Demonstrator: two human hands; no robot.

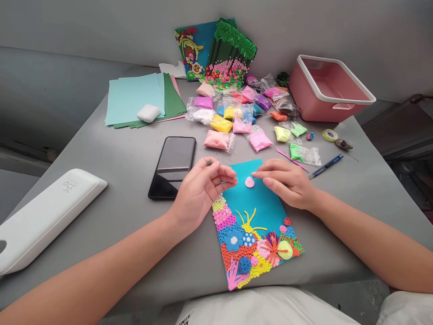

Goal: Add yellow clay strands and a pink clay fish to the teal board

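A blue card lies at the table's front edge, its left side and bottom covered with colourful clay shapes such as a blue flower and yellow strands. Near its top sits a small pink clay piece with a tiny dark mark. My left hand hovers at the card's upper left, thumb and index finger closed on a small dark thing, mostly hidden. On the other side, my right hand reaches over the card with fingers stretched out, fingertips just beside the pink piece, nothing visible in them.
A phone lies left of the card. Behind are several bags of coloured clay, coloured sheets, a white case, two decorated pictures and a pink basket. A blue cutter lies right; a white device left.
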